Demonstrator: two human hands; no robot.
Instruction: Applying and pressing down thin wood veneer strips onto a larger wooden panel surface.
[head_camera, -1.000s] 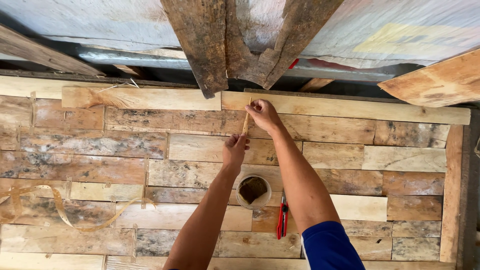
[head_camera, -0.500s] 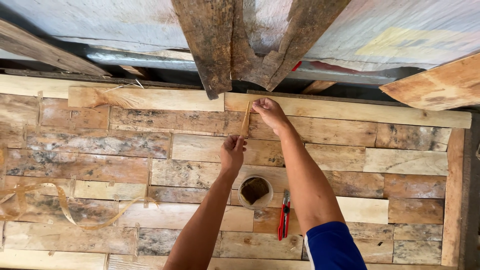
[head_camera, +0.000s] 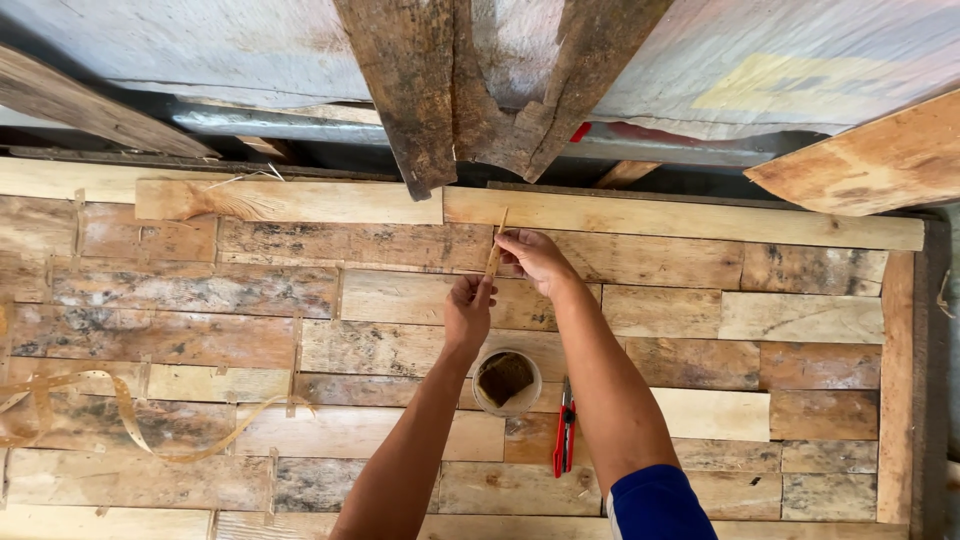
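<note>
Two hands pinch a thin wooden strip (head_camera: 494, 256) over the plank surface (head_camera: 200, 340): left hand (head_camera: 468, 312) grasping its lower end, right hand (head_camera: 535, 258) its top. A round container (head_camera: 506, 381) sits at six o'clock of them, red-handled pliers (head_camera: 564, 430) just beside it

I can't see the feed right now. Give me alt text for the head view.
Both hands, left hand and right hand, hold a thin wooden strip over a panel of patchwork wooden boards. Nearby sit a small round container and red-handled pliers.

Both arms reach up mid-frame; left hand (head_camera: 468, 312) sits below right hand (head_camera: 535, 260), fingers pinched (knuckles toward the camera).
</note>
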